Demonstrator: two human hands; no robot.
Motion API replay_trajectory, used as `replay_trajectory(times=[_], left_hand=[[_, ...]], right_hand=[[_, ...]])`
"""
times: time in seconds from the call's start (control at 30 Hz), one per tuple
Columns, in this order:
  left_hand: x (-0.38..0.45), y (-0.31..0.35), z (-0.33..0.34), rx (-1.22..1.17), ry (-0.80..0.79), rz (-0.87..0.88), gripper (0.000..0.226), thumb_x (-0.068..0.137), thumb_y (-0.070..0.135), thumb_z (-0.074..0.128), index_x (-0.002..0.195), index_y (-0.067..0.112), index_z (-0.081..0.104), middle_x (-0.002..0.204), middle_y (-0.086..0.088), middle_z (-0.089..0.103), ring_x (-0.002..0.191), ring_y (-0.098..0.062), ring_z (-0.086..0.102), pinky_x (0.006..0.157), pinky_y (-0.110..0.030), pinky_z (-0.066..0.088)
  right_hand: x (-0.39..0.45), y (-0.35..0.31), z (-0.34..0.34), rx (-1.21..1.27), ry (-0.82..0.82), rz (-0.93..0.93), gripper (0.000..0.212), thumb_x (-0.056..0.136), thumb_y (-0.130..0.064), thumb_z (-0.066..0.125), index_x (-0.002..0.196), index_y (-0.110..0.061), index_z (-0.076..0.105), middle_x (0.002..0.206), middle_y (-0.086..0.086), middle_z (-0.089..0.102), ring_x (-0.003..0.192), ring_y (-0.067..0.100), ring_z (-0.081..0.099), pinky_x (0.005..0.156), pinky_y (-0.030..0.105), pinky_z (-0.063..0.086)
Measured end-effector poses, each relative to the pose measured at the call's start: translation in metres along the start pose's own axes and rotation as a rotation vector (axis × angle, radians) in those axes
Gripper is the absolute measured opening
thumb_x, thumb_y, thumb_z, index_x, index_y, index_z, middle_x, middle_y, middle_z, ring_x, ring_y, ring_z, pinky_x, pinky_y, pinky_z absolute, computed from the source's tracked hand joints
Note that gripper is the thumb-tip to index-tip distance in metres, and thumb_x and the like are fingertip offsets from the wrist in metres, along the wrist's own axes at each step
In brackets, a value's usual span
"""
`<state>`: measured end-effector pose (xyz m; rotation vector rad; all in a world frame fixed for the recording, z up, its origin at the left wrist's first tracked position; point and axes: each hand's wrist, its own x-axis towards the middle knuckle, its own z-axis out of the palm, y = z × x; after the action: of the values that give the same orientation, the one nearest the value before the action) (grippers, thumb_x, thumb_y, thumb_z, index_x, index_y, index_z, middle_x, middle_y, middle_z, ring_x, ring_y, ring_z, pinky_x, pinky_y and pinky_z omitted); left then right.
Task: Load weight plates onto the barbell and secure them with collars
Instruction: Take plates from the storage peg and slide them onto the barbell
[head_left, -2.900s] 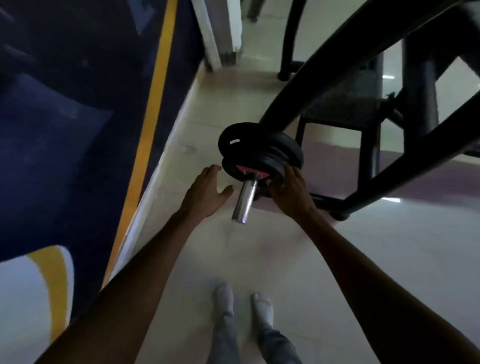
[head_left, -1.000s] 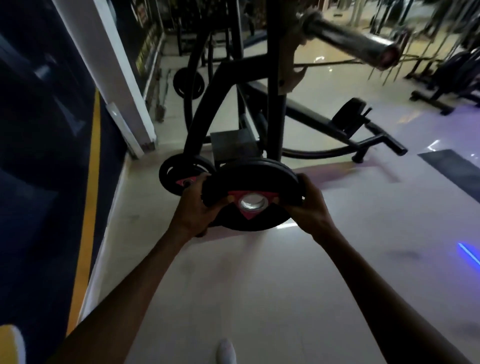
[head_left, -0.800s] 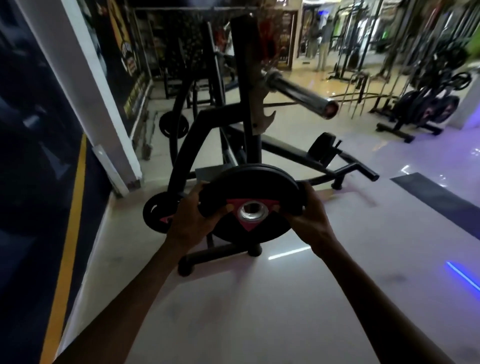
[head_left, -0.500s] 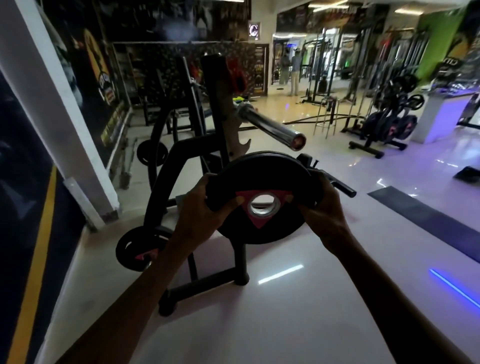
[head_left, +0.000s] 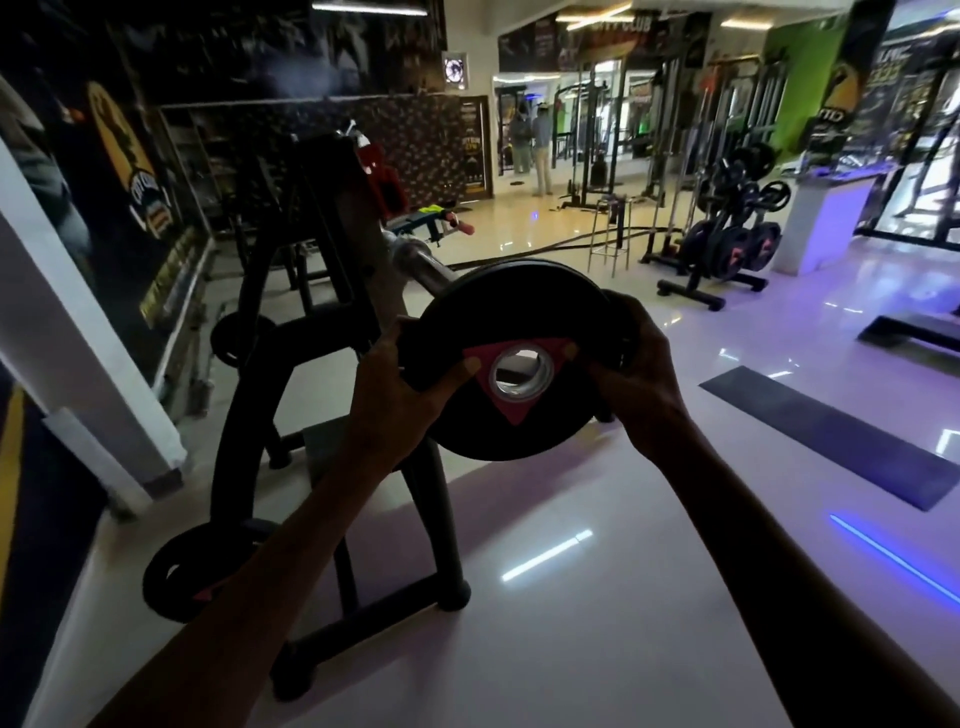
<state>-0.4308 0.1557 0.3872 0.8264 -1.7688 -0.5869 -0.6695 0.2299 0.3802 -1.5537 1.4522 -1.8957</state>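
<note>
One plate, two hands, one bar end.

We hold one black weight plate (head_left: 511, 358) upright, our left hand (head_left: 400, 395) and right hand (head_left: 636, 374) each curled around a side rim, thumbs pressed on its face. The steel barbell sleeve (head_left: 421, 267) sits just beyond our hands behind the plate's top edge; bare floor (head_left: 597, 597) lies below our wrists.

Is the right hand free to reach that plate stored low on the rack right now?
Probably not. The right hand and left hand both grip the raised plate at the barbell sleeve. The stored plate sits low, far left, beyond the rack frame.
</note>
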Motion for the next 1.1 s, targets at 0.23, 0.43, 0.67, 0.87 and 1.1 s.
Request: replay_trajectory(times=[0.23, 0.43, 0.67, 0.87, 1.1], left_hand=[[0.019, 0.006, 0.03, 0.049, 0.124, -0.018, 0.043, 0.077, 0.036, 0.088, 0.107, 0.021, 0.062, 0.099, 0.013, 0.071, 0.093, 0.002, 0.07, 0.075, -0.014, 0.056], [0.009, 0.013, 0.033, 0.054, 0.166, -0.034, 0.051, 0.073, 0.047, 0.086, 0.11, 0.019, 0.063, 0.105, 0.01, 0.073, 0.104, -0.006, 0.071, 0.084, -0.023, 0.058], [0.001, 0.011, 0.034, 0.033, 0.262, -0.076, 0.036, 0.074, 0.043, 0.085, 0.1, 0.037, 0.061, 0.102, 0.006, 0.072, 0.103, -0.018, 0.073, 0.087, -0.042, 0.059], [0.01, 0.007, 0.033, 0.065, 0.258, -0.104, 0.037, 0.076, 0.047, 0.082, 0.104, 0.036, 0.061, 0.108, -0.001, 0.07, 0.107, -0.015, 0.071, 0.087, -0.031, 0.06], [0.046, -0.029, 0.031, 0.089, 0.293, -0.1, 0.04, 0.077, 0.048, 0.084, 0.107, 0.037, 0.061, 0.106, 0.007, 0.071, 0.105, -0.012, 0.072, 0.086, -0.035, 0.06]], right_hand=[[0.059, 0.029, -0.014, 0.072, -0.131, -0.066, 0.061, 0.082, -0.004, 0.079, 0.138, -0.012, 0.055, 0.127, 0.003, 0.067, 0.123, 0.02, 0.062, 0.097, 0.046, 0.059], [0.079, 0.042, -0.013, 0.102, -0.207, -0.105, 0.06, 0.082, 0.003, 0.081, 0.134, -0.011, 0.057, 0.121, -0.007, 0.067, 0.115, 0.0, 0.062, 0.092, 0.027, 0.059], [0.078, 0.049, -0.005, 0.146, -0.24, -0.119, 0.061, 0.079, 0.008, 0.081, 0.133, -0.003, 0.057, 0.117, -0.005, 0.067, 0.109, -0.006, 0.063, 0.086, 0.015, 0.054], [0.088, 0.046, 0.004, 0.147, -0.244, -0.094, 0.061, 0.079, 0.004, 0.082, 0.134, -0.007, 0.057, 0.116, -0.012, 0.066, 0.105, -0.009, 0.063, 0.086, 0.016, 0.055], [0.124, 0.066, 0.033, 0.108, -0.24, -0.122, 0.063, 0.08, 0.001, 0.081, 0.137, -0.008, 0.056, 0.121, -0.004, 0.068, 0.112, -0.003, 0.063, 0.091, 0.018, 0.055]])
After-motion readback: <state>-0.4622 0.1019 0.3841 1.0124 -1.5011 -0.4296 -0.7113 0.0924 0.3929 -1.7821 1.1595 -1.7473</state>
